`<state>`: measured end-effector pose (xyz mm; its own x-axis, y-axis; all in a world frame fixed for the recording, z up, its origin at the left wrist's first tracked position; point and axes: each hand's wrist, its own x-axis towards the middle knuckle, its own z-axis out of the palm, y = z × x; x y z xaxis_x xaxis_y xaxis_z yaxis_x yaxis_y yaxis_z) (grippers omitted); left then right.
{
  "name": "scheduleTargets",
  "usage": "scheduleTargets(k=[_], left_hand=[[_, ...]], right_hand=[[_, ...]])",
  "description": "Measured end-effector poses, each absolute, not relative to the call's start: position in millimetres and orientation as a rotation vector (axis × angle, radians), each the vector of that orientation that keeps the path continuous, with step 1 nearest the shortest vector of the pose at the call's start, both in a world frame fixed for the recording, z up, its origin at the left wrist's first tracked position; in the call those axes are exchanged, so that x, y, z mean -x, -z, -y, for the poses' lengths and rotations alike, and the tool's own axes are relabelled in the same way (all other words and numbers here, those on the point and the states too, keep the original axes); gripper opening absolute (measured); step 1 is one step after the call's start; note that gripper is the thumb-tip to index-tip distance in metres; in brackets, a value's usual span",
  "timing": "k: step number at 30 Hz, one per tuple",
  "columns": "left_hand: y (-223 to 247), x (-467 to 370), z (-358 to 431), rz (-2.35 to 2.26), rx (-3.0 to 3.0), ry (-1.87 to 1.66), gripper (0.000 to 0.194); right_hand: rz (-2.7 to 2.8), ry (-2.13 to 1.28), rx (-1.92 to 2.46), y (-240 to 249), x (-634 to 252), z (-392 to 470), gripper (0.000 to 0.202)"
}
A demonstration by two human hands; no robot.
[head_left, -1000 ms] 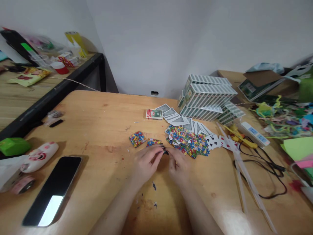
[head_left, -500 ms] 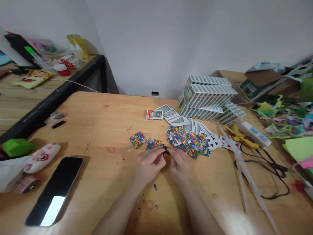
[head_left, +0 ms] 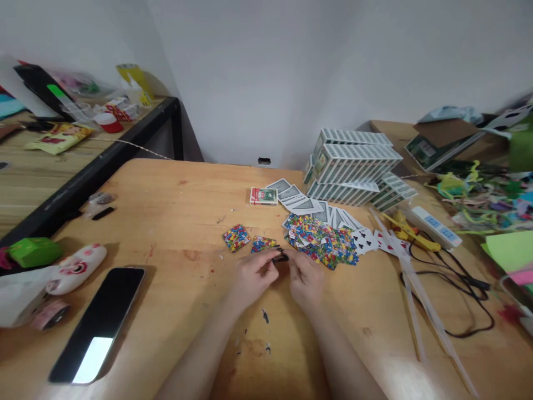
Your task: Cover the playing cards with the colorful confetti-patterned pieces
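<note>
My left hand and my right hand meet over the table's middle, both with fingers pinched. Between their fingertips is a small dark band-like strip, too small to name exactly. Just beyond the left fingertips lies a multicoloured patterned card stack, partly covered by the hand. A second patterned card stack rests further left. A spread pile of patterned cards lies beyond my right hand.
Card boxes are stacked at the back right, with grey-backed cards before them and a single card box nearby. A phone lies left. On the right are a power strip, black cable and clear plastic strips.
The dark strip between my fingertips stood arched and now looks flatter. Both hands stay nearly in place, and the view has shifted slightly.
</note>
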<state>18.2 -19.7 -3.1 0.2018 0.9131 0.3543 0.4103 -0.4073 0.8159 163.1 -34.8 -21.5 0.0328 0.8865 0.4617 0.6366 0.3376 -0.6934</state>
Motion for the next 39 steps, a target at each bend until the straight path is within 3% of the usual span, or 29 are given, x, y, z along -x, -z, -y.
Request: scheduleTargets(k=[4,11,18,28,39], left_hand=[[1.4,-15.7,17.8,-1.197,-1.697,-1.069,0.030],[5.3,-20.5,10.4,-1.170,-1.301,-1.230,0.015],[-2.2,-25.1,15.3,-1.301,-1.164,-1.075,0.013],[1.6,-27.7,20.5,-1.387,-1.305,-1.126,0.017],[5.5,-22.6,11.9,-1.372,-1.036,-1.104,0.016]], right_hand=[[1.572,-0.533,1.404,21.7,-165.4,32.9,0.023],[1.350,-0.943,1.258,13.4,-153.2,33.3,0.019],[1.209,-1.270,1.273,5.3,-145.5,31.8,0.018],[0.958,-1.385,1.286,7.4,-143.4,30.6,0.011],[0.800,-1.502,1.253,19.0,-145.8,31.5,0.022]])
